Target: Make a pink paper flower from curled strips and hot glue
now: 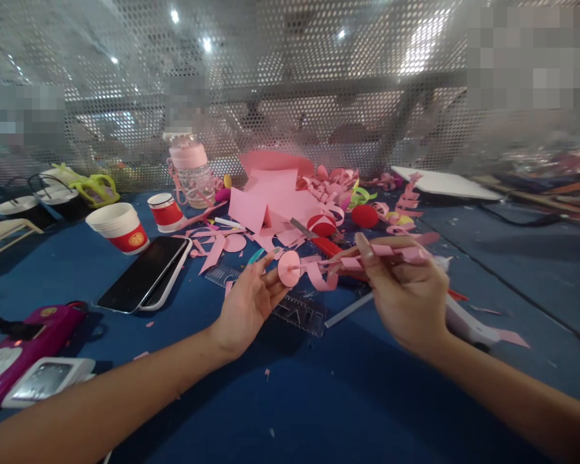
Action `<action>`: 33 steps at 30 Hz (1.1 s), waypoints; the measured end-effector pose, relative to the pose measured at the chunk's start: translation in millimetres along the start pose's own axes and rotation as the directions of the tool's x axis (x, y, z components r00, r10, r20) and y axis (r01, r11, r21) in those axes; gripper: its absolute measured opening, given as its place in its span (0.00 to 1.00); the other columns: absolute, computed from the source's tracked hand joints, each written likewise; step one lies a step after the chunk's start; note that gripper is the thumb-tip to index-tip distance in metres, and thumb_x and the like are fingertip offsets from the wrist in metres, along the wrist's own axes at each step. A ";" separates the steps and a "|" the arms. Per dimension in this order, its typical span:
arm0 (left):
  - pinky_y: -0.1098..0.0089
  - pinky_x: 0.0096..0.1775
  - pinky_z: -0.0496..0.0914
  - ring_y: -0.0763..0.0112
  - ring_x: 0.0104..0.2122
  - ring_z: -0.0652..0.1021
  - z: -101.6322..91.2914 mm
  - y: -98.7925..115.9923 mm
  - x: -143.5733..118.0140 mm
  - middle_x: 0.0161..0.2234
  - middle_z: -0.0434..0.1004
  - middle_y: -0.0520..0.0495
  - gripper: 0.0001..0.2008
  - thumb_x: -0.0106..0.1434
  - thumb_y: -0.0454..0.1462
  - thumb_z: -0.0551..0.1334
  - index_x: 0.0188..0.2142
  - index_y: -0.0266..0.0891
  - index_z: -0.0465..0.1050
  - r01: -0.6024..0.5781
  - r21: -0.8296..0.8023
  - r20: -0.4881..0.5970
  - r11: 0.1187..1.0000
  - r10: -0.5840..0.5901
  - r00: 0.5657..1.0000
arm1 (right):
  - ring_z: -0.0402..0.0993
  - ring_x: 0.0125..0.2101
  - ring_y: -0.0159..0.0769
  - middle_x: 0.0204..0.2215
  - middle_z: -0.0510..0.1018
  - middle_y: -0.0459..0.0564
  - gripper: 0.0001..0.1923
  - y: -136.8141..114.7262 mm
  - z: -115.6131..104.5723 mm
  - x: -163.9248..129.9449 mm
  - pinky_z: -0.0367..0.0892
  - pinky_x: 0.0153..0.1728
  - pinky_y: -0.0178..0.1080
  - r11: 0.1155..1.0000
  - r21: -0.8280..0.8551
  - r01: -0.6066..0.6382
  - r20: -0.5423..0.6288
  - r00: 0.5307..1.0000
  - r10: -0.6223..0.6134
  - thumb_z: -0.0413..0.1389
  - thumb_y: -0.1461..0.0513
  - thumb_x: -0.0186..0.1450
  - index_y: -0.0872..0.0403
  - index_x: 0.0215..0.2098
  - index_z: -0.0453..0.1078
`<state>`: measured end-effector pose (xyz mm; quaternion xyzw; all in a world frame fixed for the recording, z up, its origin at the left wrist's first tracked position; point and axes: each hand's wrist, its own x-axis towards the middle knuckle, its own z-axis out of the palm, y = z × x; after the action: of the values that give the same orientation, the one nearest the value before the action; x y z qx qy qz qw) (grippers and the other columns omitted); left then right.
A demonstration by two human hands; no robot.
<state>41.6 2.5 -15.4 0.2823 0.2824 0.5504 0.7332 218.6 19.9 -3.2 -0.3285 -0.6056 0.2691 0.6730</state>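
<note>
Both hands are raised over the blue table [319, 399], working pink paper between them. On the left, the left hand [248, 301] pinches a small pink paper disc [289, 268] between thumb and fingertips, palm turned up. A curled pink paper strip [326, 274] runs from the disc across to the right hand [406, 293], whose fingers are closed around the strip together with a thin wooden stick [391, 243] that points leftward toward the disc. Disc and strip hang in the air just above a clear ruler [299, 314] lying flat on the table.

At the far left edge lies a magenta device [24, 345] with a white gadget [48, 380] just in front of it. Farther back stand two red-and-white paper cups [120, 227], with a black phone [145, 274] lying just beside the nearer one. A pink water bottle [192, 169] stands upright behind them. In the middle, sheets of pink paper [265, 200] are piled with curls and scraps, and two red balls [365, 216] sit among them. To the right rear a white board [444, 183] lies flat.
</note>
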 end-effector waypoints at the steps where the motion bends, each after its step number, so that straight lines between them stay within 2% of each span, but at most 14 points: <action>1: 0.60 0.55 0.55 0.59 0.51 0.69 0.3 0.2 -0.3 0.49 0.71 0.38 0.26 0.59 0.48 0.52 0.52 0.35 0.60 0.009 0.002 0.010 1.000 -0.009 1.000 | 0.77 0.25 0.33 0.26 0.78 0.45 0.04 0.5 -0.2 0.2 0.77 0.24 0.34 1.000 -0.007 0.005 0.001 1.000 -0.005 0.55 0.67 0.60 0.52 0.32 0.67; 9: 0.60 0.55 0.55 0.58 0.52 0.68 -0.2 0.3 -3.3 0.49 0.70 0.37 0.26 0.59 0.49 0.52 0.52 0.35 0.60 0.028 0.003 0.069 1.000 -0.028 0.997 | 0.77 0.23 0.32 0.25 0.76 0.44 0.04 -3.2 1.6 0.4 0.77 0.22 0.32 0.999 -0.043 0.032 -0.010 0.999 -0.032 0.56 0.67 0.59 0.52 0.30 0.68; 15: 0.58 0.55 0.53 0.56 0.52 0.68 -0.4 1.8 -2.6 0.47 0.71 0.37 0.26 0.57 0.49 0.53 0.50 0.35 0.62 0.031 -0.029 0.089 0.999 -0.029 0.996 | 0.77 0.25 0.32 0.24 0.75 0.44 0.04 -3.2 1.1 -0.5 0.78 0.27 0.33 0.988 -0.126 0.085 0.005 0.996 -0.085 0.56 0.68 0.59 0.52 0.30 0.68; 23: 0.57 0.56 0.53 0.54 0.53 0.67 1.6 1.5 -4.4 0.49 0.70 0.36 0.32 0.53 0.49 0.58 0.53 0.34 0.58 0.025 0.007 0.073 1.000 -0.026 0.997 | 0.77 0.25 0.33 0.24 0.74 0.44 0.04 -2.0 2.0 -2.3 0.78 0.27 0.35 0.995 -0.067 0.071 -0.003 0.997 -0.071 0.56 0.68 0.59 0.52 0.31 0.68; 33: 0.58 0.56 0.51 0.55 0.53 0.67 -1.4 -0.8 -4.7 0.48 0.70 0.35 0.34 0.54 0.50 0.57 0.55 0.34 0.56 0.004 0.015 0.149 1.000 -0.006 0.989 | 0.76 0.25 0.31 0.24 0.73 0.44 0.06 -4.1 1.3 -4.3 0.77 0.27 0.34 0.984 -0.121 0.127 0.012 0.992 -0.127 0.55 0.69 0.59 0.52 0.31 0.68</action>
<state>39.9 -2.1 -16.4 0.3274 0.2314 0.5239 0.7515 216.6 14.2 -2.7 -0.3290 -0.6419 0.1889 0.6663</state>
